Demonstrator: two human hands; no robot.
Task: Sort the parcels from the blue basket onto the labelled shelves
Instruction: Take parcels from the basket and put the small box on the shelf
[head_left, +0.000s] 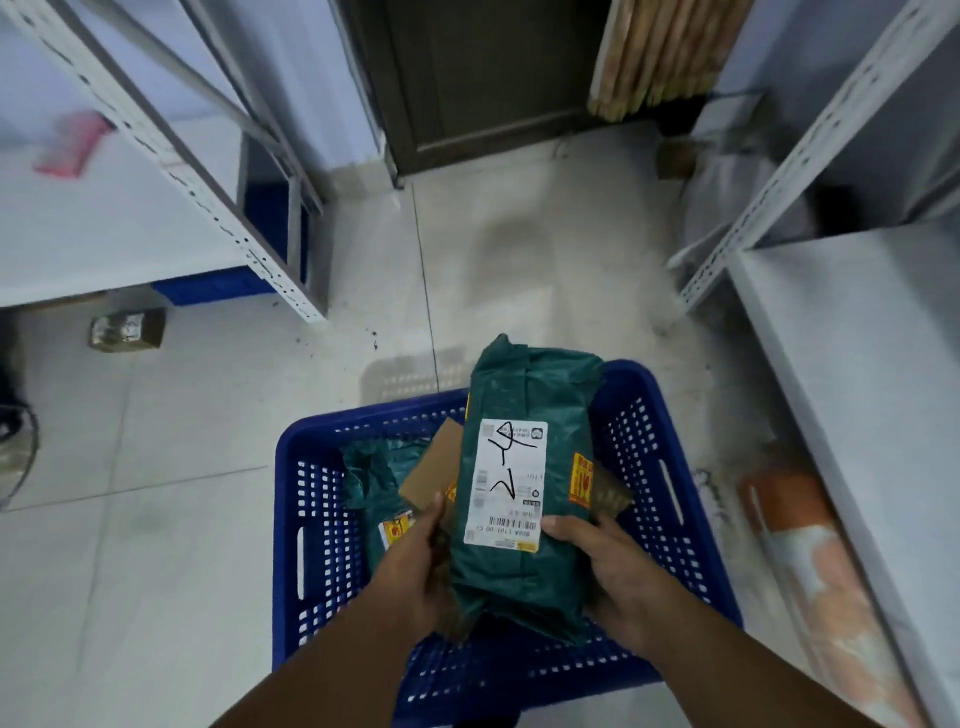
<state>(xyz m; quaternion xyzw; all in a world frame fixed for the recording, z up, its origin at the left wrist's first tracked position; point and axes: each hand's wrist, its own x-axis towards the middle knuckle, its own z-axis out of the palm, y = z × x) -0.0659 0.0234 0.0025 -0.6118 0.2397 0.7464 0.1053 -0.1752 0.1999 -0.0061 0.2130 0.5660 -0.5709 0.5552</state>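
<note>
Fingers (558, 526) of both hands clasp the green parcel (530, 467) over the blue basket (670, 467); best read its label (506, 483) squarely, then lift clear of the rim.

A dark door (488, 78) closes the far end of the aisle, and a bundle of pale wooden slats (660, 52) leans just right of it. The floor (208, 441) is light tile with dark specks. A small brown box (127, 330) wrapped in clear tape sits on the tile at the left. A pink item (70, 145) (too blurred to identify) shows at upper left. An orange-and-white roll (810, 561) lies at lower right.
</note>
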